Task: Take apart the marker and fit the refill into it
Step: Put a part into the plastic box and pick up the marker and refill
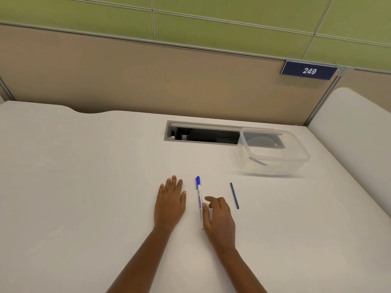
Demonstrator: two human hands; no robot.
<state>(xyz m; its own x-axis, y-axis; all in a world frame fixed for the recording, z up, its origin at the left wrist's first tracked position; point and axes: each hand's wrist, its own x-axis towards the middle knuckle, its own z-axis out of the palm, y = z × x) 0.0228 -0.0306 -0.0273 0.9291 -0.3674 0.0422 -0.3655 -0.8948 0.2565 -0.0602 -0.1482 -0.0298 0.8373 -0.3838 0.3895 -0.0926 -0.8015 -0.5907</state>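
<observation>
My right hand (220, 220), loosely curled and empty, sits against the marker (199, 199), which lies lengthwise away from me, cap far; left hand (170, 203) flat, empty, beside it.

Both bare forearms stretched forward side by side. Left hand (170, 205) flat, palm down, fingers straight and nearly together. Right hand (219, 222) just beside it, raised slightly, fingers loosely curled, thumb angled inward, gripping nothing.
</observation>
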